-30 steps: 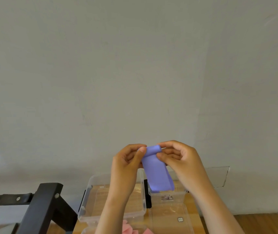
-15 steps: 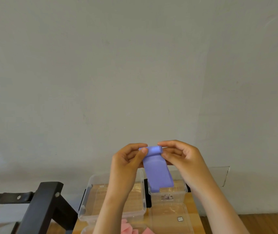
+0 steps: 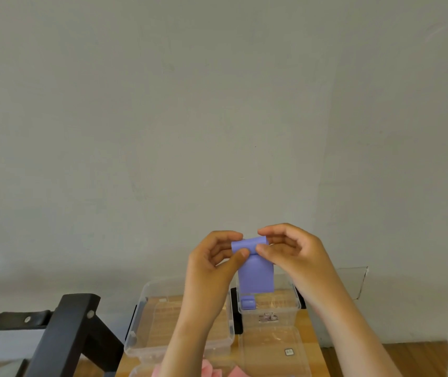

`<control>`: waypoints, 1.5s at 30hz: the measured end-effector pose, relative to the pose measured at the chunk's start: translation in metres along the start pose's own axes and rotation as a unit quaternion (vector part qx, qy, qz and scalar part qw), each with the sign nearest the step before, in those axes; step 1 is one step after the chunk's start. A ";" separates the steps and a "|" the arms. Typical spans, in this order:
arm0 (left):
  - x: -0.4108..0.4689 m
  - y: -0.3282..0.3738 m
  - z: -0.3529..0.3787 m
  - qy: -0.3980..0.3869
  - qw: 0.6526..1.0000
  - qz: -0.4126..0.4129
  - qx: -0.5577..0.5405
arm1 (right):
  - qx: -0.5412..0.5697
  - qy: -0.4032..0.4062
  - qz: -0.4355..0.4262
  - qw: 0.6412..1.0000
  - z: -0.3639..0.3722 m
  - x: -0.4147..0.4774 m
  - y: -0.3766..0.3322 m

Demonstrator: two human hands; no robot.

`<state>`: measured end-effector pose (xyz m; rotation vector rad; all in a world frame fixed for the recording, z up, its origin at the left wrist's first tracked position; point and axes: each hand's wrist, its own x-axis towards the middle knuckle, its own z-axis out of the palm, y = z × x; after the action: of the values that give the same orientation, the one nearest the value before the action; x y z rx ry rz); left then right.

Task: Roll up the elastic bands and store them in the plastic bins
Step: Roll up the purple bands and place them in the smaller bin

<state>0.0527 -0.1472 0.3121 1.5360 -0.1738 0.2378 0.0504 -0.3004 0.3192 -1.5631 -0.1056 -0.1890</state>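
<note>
A person's left hand (image 3: 216,263) and right hand (image 3: 292,251) hold a flat purple elastic band (image 3: 256,276) in the air before a plain grey wall (image 3: 217,104). The band's upper end is wound into a tight roll whose long axis runs level from left to right. Each hand pinches one end of that roll between thumb and curled fingers. The unrolled tail hangs straight down, and its lower edge is seen just above the bins.

Below the hands, two clear plastic bins stand side by side on a light wooden table (image 3: 312,333). The larger left bin (image 3: 135,330) lies partly behind the left forearm. The smaller right bin (image 3: 293,308) holds one small purple rolled band (image 3: 248,304), lying on its side. A clear plastic lid (image 3: 261,349) lies flat in front of it. Pink material (image 3: 212,371) shows at the bottom edge, and a black metal frame (image 3: 73,322) stands to the left.
</note>
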 end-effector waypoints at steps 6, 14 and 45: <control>0.001 0.000 -0.001 0.006 1.000 -0.006 -0.010 | -0.010 0.001 -0.014 1.000 0.002 0.001 0.002; 0.004 0.002 -0.003 -0.028 0.999 -0.020 -0.012 | -0.001 0.011 -0.027 1.000 0.003 0.004 0.003; 0.002 0.002 -0.009 -0.076 0.997 -0.029 -0.009 | -0.034 -0.021 -0.021 0.999 0.003 0.004 0.004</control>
<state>0.0542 -0.1382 0.3147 1.5382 -0.2512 0.0724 0.0550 -0.2972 0.3160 -1.6338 -0.1660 -0.1947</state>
